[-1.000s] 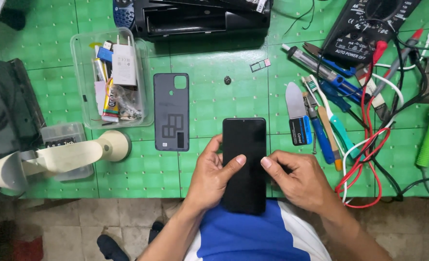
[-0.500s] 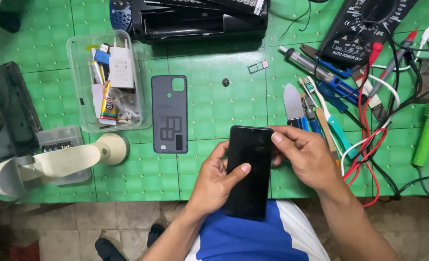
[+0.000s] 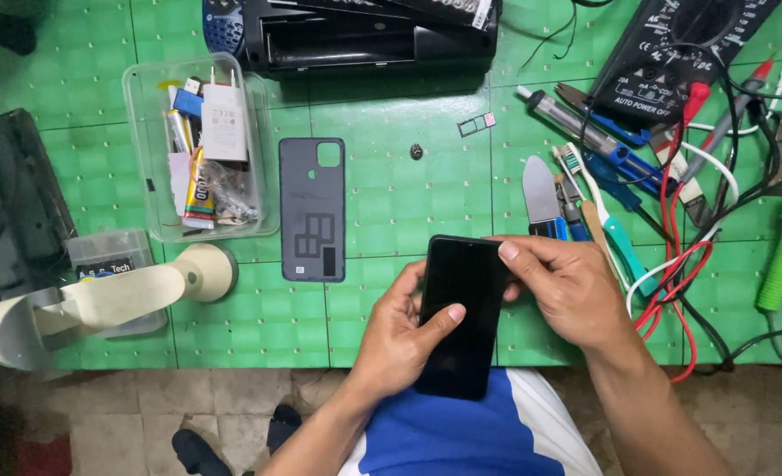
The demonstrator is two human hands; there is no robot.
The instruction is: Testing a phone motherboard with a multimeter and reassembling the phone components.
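- The black phone (image 3: 461,313) is held over the near edge of the green worktop (image 3: 391,203), its lower end past that edge above the blue shirt; half a second ago it sat at much the same spot, and it has been turned slightly since a second ago.
- The left hand (image 3: 400,339) is closed around the phone's lower left side, with the thumb laid across the dark screen, as it was in the earlier frame.
- The right hand (image 3: 563,286) is closed on the phone's upper right corner, fingers pinched at the top edge; a second ago it lay lower, beside the phone's middle.
- A cream hand-held fan (image 3: 100,300) is seen at the near left edge, beside a small clear box (image 3: 113,264) whose contents cannot be told.
- The grey back cover (image 3: 312,209) is lying flat, inner face up, just left of the phone, unmoved.
- A clear plastic tray (image 3: 199,145) is set toward the far left; a white charger plug, a glue tube and small parts are held in it.
- A small tray of metal (image 3: 477,125) and a dark screw (image 3: 417,152) lie mid-worktop.
- Tools and red and white leads (image 3: 673,264) are spread along the right edge, with a multimeter (image 3: 673,53) at the far right corner.
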